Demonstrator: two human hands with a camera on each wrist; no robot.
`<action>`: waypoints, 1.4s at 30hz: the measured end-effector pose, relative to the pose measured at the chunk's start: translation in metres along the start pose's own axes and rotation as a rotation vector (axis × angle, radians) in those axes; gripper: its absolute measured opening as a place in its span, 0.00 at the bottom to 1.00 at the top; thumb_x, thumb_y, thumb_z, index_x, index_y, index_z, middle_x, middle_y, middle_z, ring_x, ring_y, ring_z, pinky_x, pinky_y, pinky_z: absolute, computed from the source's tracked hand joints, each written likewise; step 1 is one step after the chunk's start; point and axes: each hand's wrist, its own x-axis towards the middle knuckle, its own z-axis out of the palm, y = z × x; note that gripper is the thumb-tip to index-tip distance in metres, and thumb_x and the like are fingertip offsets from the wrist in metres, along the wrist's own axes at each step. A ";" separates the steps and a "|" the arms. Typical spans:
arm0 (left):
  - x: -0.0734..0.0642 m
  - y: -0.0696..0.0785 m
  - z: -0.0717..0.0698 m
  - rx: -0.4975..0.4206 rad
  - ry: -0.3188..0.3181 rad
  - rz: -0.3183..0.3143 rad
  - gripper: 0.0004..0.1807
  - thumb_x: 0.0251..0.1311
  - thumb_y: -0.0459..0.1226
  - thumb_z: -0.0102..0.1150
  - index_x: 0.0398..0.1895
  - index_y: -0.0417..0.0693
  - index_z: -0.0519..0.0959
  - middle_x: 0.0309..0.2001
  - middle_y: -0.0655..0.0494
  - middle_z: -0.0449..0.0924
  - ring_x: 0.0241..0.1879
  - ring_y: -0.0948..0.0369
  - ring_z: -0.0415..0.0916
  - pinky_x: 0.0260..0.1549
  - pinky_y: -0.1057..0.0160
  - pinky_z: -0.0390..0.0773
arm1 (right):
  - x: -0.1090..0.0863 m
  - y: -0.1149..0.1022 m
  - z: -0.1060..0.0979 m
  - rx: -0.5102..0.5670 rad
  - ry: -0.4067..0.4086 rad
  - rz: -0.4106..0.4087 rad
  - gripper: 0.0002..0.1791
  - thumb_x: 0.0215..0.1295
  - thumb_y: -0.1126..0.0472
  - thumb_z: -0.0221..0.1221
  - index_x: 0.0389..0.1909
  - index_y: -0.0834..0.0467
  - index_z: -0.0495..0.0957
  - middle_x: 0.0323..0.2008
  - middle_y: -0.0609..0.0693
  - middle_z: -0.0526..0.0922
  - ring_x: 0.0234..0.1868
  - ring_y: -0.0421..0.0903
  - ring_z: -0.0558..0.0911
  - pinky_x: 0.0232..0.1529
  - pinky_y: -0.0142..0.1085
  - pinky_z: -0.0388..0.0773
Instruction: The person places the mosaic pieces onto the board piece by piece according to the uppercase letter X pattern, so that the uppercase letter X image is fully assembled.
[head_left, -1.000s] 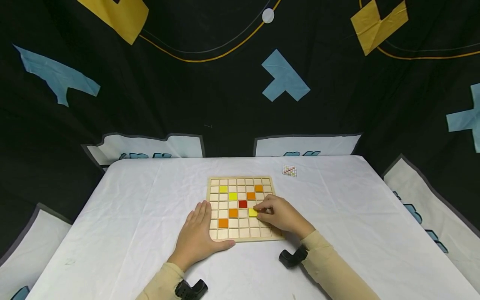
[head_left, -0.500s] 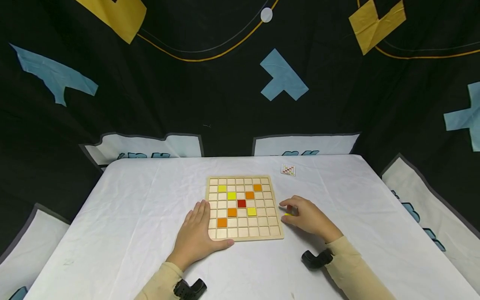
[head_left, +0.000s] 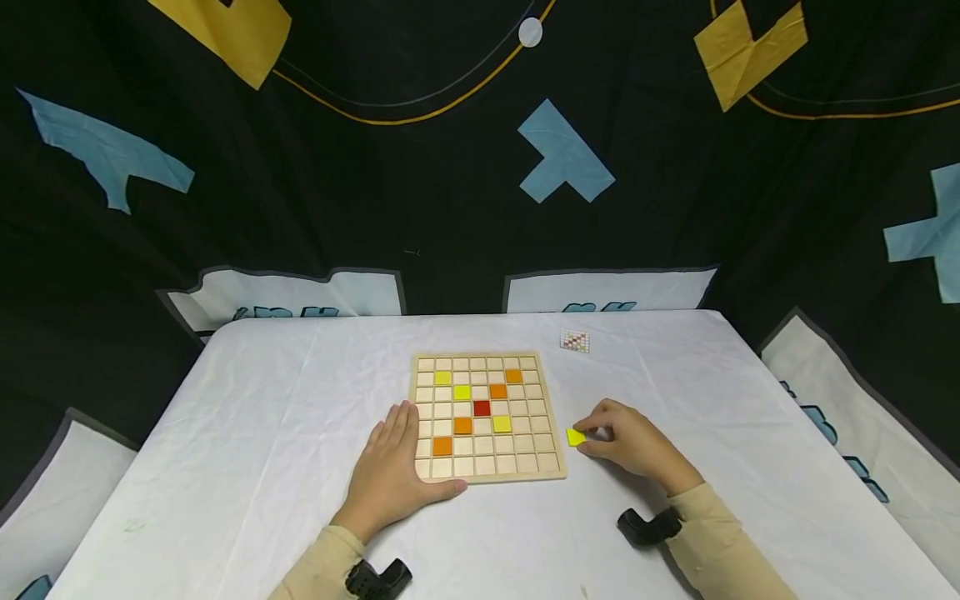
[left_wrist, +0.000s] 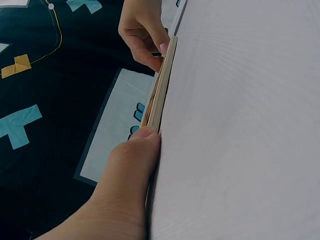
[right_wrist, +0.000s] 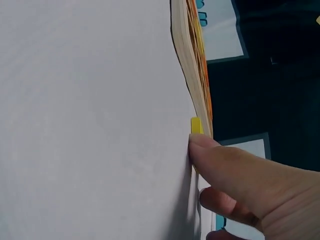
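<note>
A square wooden board lies on the table, its grid filled with pale wooden squares and several coloured ones. My left hand rests along the board's left side with straight fingers, its thumb on the front edge. Just right of the board, my right hand pinches a yellow tile by its right side. The right wrist view has the thumb on that tile near the board's edge. Set in the grid are a red square, orange squares and yellow squares.
A small card printed with a coloured grid lies behind the board to the right. White cloth covers the table. Dark fabric with blue and yellow shapes hangs behind it.
My right hand has left the yellow square in the grid and moved right, off the board, to a separate yellow tile it now pinches. The left hand has stayed in place.
</note>
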 end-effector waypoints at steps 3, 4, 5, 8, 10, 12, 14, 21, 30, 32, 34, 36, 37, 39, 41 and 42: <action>0.000 0.000 0.000 0.001 0.003 0.002 0.77 0.35 0.80 0.59 0.77 0.32 0.49 0.79 0.39 0.47 0.79 0.46 0.45 0.77 0.45 0.49 | 0.001 -0.003 0.001 -0.056 0.007 -0.036 0.11 0.55 0.58 0.72 0.41 0.49 0.88 0.35 0.39 0.79 0.35 0.38 0.74 0.36 0.30 0.73; 0.000 0.000 0.000 0.001 0.005 0.003 0.77 0.35 0.80 0.59 0.77 0.32 0.49 0.79 0.39 0.47 0.79 0.46 0.45 0.77 0.45 0.49 | 0.002 -0.003 0.002 -0.081 0.012 -0.050 0.11 0.55 0.57 0.72 0.41 0.49 0.88 0.34 0.38 0.79 0.34 0.38 0.74 0.36 0.30 0.73; 0.000 0.000 0.000 0.001 0.006 0.004 0.77 0.35 0.80 0.59 0.77 0.32 0.49 0.79 0.39 0.47 0.79 0.46 0.45 0.77 0.45 0.49 | 0.003 -0.004 0.002 -0.103 0.016 -0.065 0.10 0.55 0.57 0.72 0.40 0.49 0.88 0.33 0.38 0.78 0.34 0.37 0.74 0.36 0.30 0.73; 0.000 0.000 0.000 0.001 0.006 0.003 0.77 0.35 0.80 0.58 0.77 0.32 0.49 0.79 0.39 0.47 0.79 0.46 0.45 0.77 0.45 0.49 | 0.005 -0.006 0.004 -0.128 0.032 -0.110 0.09 0.55 0.55 0.72 0.38 0.49 0.87 0.31 0.37 0.78 0.32 0.36 0.73 0.34 0.29 0.73; 0.000 0.000 -0.001 0.000 0.002 0.000 0.77 0.35 0.80 0.58 0.77 0.32 0.49 0.79 0.39 0.46 0.79 0.46 0.45 0.77 0.45 0.49 | 0.006 -0.008 0.004 -0.114 0.039 -0.134 0.09 0.56 0.54 0.72 0.38 0.49 0.87 0.31 0.37 0.78 0.32 0.36 0.74 0.33 0.28 0.72; 0.000 0.001 -0.001 -0.003 -0.001 -0.001 0.77 0.35 0.80 0.58 0.77 0.32 0.49 0.79 0.39 0.46 0.79 0.46 0.44 0.77 0.45 0.49 | 0.008 -0.013 0.006 -0.084 0.039 -0.162 0.10 0.56 0.53 0.72 0.38 0.49 0.86 0.31 0.38 0.79 0.32 0.37 0.74 0.33 0.27 0.72; 0.000 0.001 -0.002 -0.004 0.001 0.001 0.77 0.34 0.80 0.59 0.77 0.31 0.49 0.79 0.38 0.47 0.79 0.46 0.45 0.77 0.45 0.49 | 0.010 -0.019 0.008 -0.051 0.030 -0.188 0.10 0.56 0.54 0.71 0.39 0.49 0.86 0.32 0.39 0.79 0.32 0.38 0.75 0.32 0.27 0.72; -0.001 0.001 -0.002 -0.003 0.006 0.000 0.77 0.35 0.79 0.59 0.76 0.31 0.50 0.79 0.39 0.47 0.79 0.46 0.45 0.77 0.45 0.49 | 0.017 -0.040 0.022 -0.004 -0.034 -0.231 0.10 0.58 0.55 0.70 0.41 0.51 0.86 0.34 0.39 0.79 0.33 0.38 0.75 0.33 0.26 0.73; -0.001 0.002 -0.002 -0.007 0.018 0.003 0.76 0.35 0.78 0.61 0.76 0.31 0.52 0.78 0.37 0.50 0.78 0.45 0.47 0.76 0.45 0.50 | 0.022 -0.051 0.032 -0.025 -0.051 -0.225 0.11 0.58 0.56 0.71 0.42 0.50 0.87 0.36 0.39 0.80 0.33 0.38 0.75 0.33 0.27 0.73; -0.001 0.003 -0.002 -0.006 0.020 0.006 0.76 0.35 0.78 0.61 0.76 0.30 0.52 0.78 0.37 0.50 0.78 0.44 0.48 0.76 0.45 0.51 | 0.022 -0.051 0.031 -0.014 -0.050 -0.218 0.11 0.57 0.56 0.71 0.42 0.51 0.88 0.35 0.39 0.80 0.33 0.38 0.75 0.32 0.27 0.73; 0.000 0.003 -0.002 -0.004 0.017 0.004 0.76 0.35 0.78 0.61 0.76 0.30 0.52 0.78 0.37 0.50 0.78 0.44 0.47 0.76 0.45 0.51 | 0.021 -0.052 0.032 0.003 -0.048 -0.212 0.11 0.57 0.57 0.71 0.42 0.51 0.88 0.36 0.40 0.81 0.33 0.38 0.75 0.32 0.27 0.74; 0.000 0.003 -0.002 -0.004 0.011 0.002 0.76 0.35 0.78 0.61 0.76 0.30 0.52 0.78 0.37 0.50 0.78 0.44 0.47 0.76 0.45 0.50 | 0.021 -0.052 0.032 0.017 -0.048 -0.200 0.11 0.57 0.57 0.71 0.42 0.51 0.88 0.35 0.39 0.81 0.33 0.37 0.75 0.31 0.27 0.74; 0.000 0.003 -0.002 -0.003 0.006 0.001 0.76 0.35 0.78 0.61 0.76 0.30 0.51 0.78 0.37 0.49 0.79 0.44 0.47 0.76 0.45 0.50 | 0.021 -0.052 0.032 0.024 -0.047 -0.194 0.11 0.57 0.57 0.71 0.42 0.51 0.89 0.35 0.39 0.81 0.33 0.37 0.75 0.30 0.27 0.74; 0.000 0.003 -0.002 -0.003 0.001 0.000 0.76 0.35 0.78 0.60 0.76 0.30 0.51 0.78 0.37 0.49 0.79 0.44 0.46 0.76 0.45 0.50 | 0.021 -0.052 0.032 0.038 -0.047 -0.183 0.11 0.57 0.57 0.71 0.41 0.50 0.89 0.35 0.39 0.81 0.32 0.36 0.74 0.30 0.27 0.74; 0.000 0.002 -0.002 -0.002 -0.005 -0.002 0.76 0.35 0.79 0.60 0.76 0.31 0.51 0.78 0.37 0.48 0.79 0.45 0.46 0.76 0.45 0.50 | 0.021 -0.053 0.032 0.049 -0.048 -0.165 0.11 0.57 0.57 0.71 0.41 0.50 0.88 0.35 0.38 0.81 0.32 0.37 0.74 0.29 0.27 0.74; 0.000 0.002 -0.002 -0.001 -0.009 -0.003 0.76 0.35 0.79 0.59 0.76 0.31 0.50 0.78 0.38 0.48 0.79 0.45 0.45 0.77 0.45 0.50 | 0.021 -0.053 0.032 0.055 -0.049 -0.155 0.11 0.57 0.57 0.71 0.41 0.50 0.88 0.35 0.38 0.81 0.33 0.37 0.74 0.30 0.28 0.74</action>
